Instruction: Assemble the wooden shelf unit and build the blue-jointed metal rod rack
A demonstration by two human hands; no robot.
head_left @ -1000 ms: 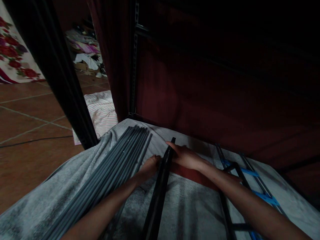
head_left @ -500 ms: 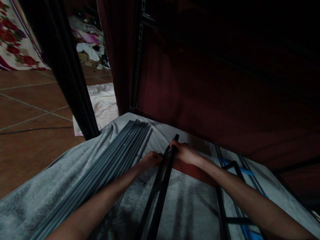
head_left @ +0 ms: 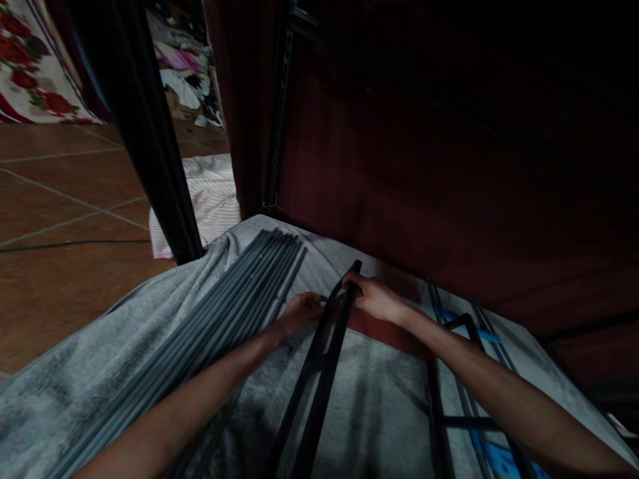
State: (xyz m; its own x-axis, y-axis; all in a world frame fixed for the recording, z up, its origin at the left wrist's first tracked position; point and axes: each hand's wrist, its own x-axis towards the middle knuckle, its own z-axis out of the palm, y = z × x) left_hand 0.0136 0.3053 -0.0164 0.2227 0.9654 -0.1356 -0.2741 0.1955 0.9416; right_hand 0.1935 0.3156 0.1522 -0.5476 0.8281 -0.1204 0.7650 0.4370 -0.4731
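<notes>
A long black metal frame (head_left: 323, 372) with two rails stands tilted over the grey blanket, near the middle. My right hand (head_left: 372, 297) is closed around its far end. Just left of the same end is my left hand (head_left: 303, 307), its fingers pinched together on something small and thin that I cannot make out, close to the left rail. Several grey rods (head_left: 214, 319) lie side by side on the blanket (head_left: 164, 293), beneath and left of my left forearm.
Another black frame (head_left: 469, 422) lies at the right, with blue material (head_left: 504, 459) around it. A flat reddish-brown piece (head_left: 384, 336) lies behind my right hand. A thick black post (head_left: 150, 146) rises at the left; a dark red curtain (head_left: 359, 179) hangs behind.
My left hand has drawn slightly back from the left rail, showing a small gap. My right hand stays on the frame's far end. The whole view has shifted slightly.
</notes>
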